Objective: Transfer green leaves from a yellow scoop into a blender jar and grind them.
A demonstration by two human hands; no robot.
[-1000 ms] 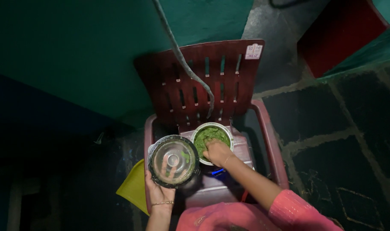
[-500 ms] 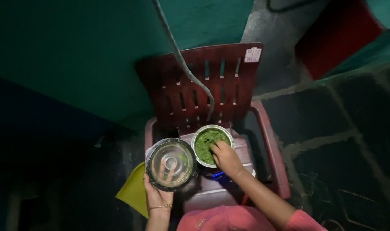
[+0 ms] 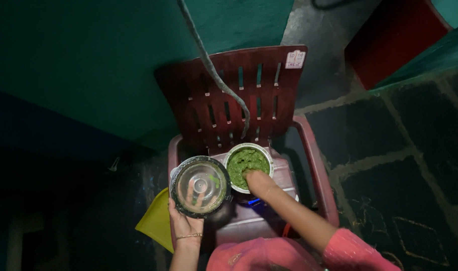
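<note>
A steel grinder jar (image 3: 265, 154) full of green paste (image 3: 245, 163) stands on a mixer base (image 3: 269, 211) set on a dark red plastic chair (image 3: 239, 100). My right hand (image 3: 259, 181) reaches into the jar, its fingertips sunk in the paste near the front rim. My left hand (image 3: 185, 221) holds up the round clear jar lid (image 3: 201, 186) with a black rim, just left of the jar; my fingers show through the lid.
A grey cord (image 3: 214, 75) hangs down over the chair back. A yellow sheet (image 3: 156, 223) lies left of the chair. A teal wall (image 3: 88, 60) rises behind, a dark stone floor (image 3: 399, 170) is to the right, and a red object (image 3: 389, 35) sits at upper right.
My right hand has pushed from the jar's rim down into the green paste. The lid in my left hand has stayed beside the jar.
</note>
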